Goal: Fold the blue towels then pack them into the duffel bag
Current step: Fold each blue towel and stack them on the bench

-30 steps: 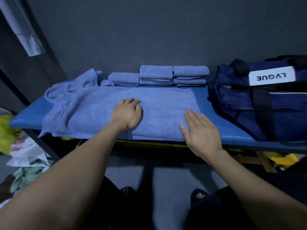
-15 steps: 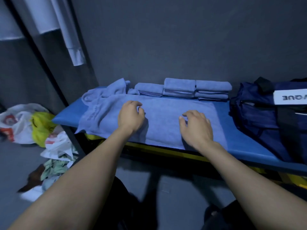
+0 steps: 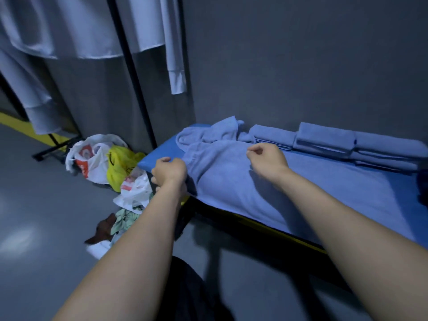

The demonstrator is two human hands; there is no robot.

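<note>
A large blue towel point(image 3: 289, 188) lies spread along the blue padded bench point(image 3: 159, 156). My left hand point(image 3: 170, 172) grips the towel's near-left corner at the bench's end. Over the towel's far-left part is my right hand point(image 3: 266, 156), fingers curled; whether it pinches the cloth is unclear. A crumpled blue towel point(image 3: 208, 133) lies at the far-left corner. Folded blue towels point(image 3: 324, 140) are stacked along the wall. Only a dark sliver of the duffel bag point(image 3: 423, 184) shows at the right edge.
Plastic bags, white point(image 3: 90, 158) and yellow point(image 3: 120, 167), and loose clothes lie on the floor left of the bench. A black rack pole point(image 3: 132, 89) with hanging white garments point(image 3: 69, 31) stands behind them. A grey wall backs the bench.
Both hands have left the towel's middle and moved left to its left end. The left hand now holds the near corner. My view swung left, so the bag is almost out of sight.
</note>
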